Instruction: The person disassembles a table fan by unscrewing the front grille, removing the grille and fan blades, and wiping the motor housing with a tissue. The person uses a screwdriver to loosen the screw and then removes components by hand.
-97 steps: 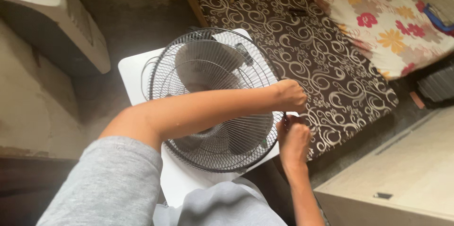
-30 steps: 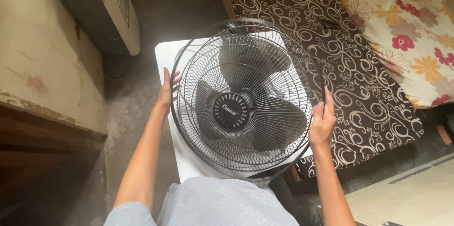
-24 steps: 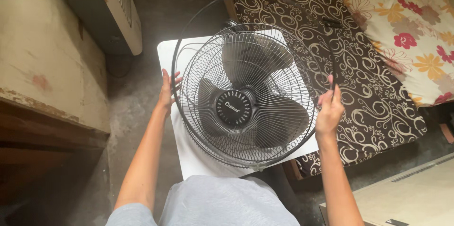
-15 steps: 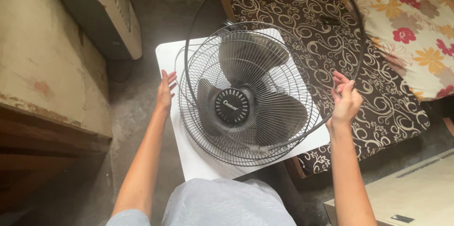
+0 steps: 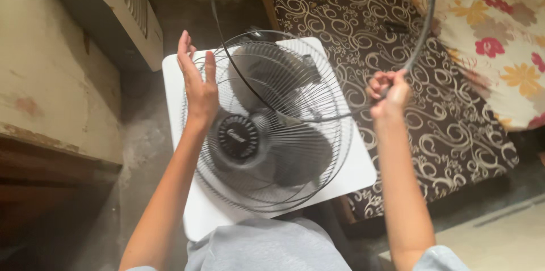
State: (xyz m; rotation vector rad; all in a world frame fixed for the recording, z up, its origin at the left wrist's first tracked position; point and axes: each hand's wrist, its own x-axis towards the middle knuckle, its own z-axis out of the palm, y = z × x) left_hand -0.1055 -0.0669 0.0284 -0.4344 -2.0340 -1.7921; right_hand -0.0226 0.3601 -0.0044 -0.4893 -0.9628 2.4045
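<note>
A black fan with a wire front grille (image 5: 295, 101) and dark blades lies face up on a white square stool (image 5: 346, 174). My left hand (image 5: 196, 81) rests flat, fingers spread, on the grille's left side. My right hand (image 5: 388, 92) grips a thin black ring band (image 5: 423, 27), lifted off the fan and raised up toward the camera. The band curves over the fan's far side and out of the frame's top. The round hub (image 5: 238, 136) shows at the grille's centre.
A brown cushion with cream swirls (image 5: 352, 15) lies right of the stool, and a floral cushion (image 5: 494, 38) is at the far right. A white appliance (image 5: 108, 4) stands at the upper left beside a beige wall ledge (image 5: 51, 95). The floor is grey concrete.
The ring band came off the fan's rim and rose toward the camera in my right hand. My left hand moved from the grille's left edge onto its face.
</note>
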